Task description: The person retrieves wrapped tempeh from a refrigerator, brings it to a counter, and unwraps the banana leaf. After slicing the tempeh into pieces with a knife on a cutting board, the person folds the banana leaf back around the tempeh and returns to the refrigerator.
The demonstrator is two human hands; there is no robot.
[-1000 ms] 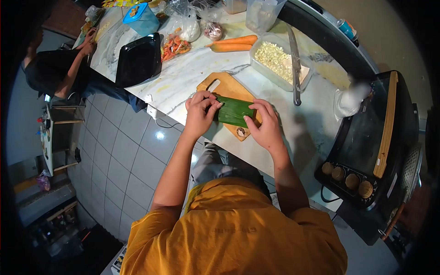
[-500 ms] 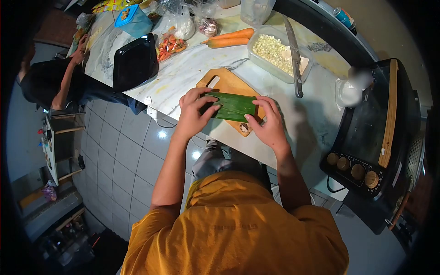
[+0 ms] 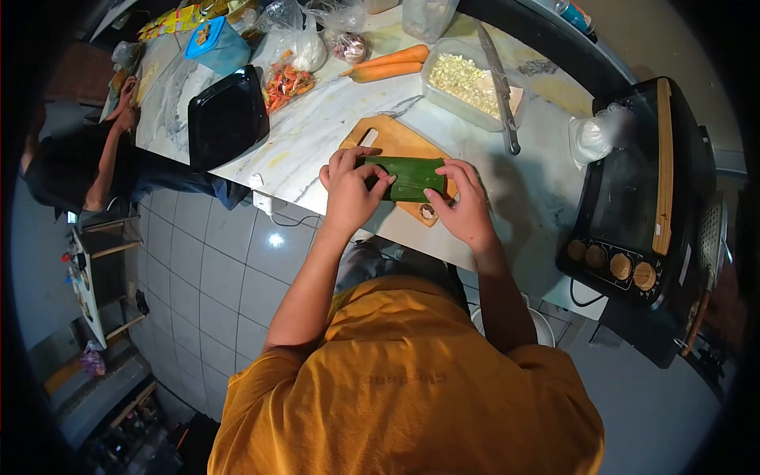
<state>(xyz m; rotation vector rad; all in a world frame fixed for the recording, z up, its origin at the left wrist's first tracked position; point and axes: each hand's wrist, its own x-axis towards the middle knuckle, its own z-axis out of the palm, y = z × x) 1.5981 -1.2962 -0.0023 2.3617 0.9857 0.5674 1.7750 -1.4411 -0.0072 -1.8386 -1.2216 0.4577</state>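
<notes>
A folded piece of green banana leaf (image 3: 416, 176) lies across the wooden cutting board (image 3: 396, 133). My left hand (image 3: 352, 191) grips its left end, thumb and fingers closed over the edge. At the other end, my right hand (image 3: 465, 207) pinches the leaf between thumb and fingers. Whatever the leaf may wrap is hidden. Just below the leaf, a small round dark-and-white spot (image 3: 427, 212) shows on the board's near corner.
Behind the board are carrots (image 3: 388, 65), a tub of chopped pale pieces (image 3: 463, 83) with a knife (image 3: 500, 95) across it, and a bag of chillies (image 3: 286, 85). A black tray (image 3: 226, 119) sits left, a toaster oven (image 3: 625, 198) right. Another person (image 3: 75, 154) is at far left.
My left hand's fingers have curled in, and its thumb has moved right over the leaf. My right hand keeps its pinch. The whole view has shifted slightly.
</notes>
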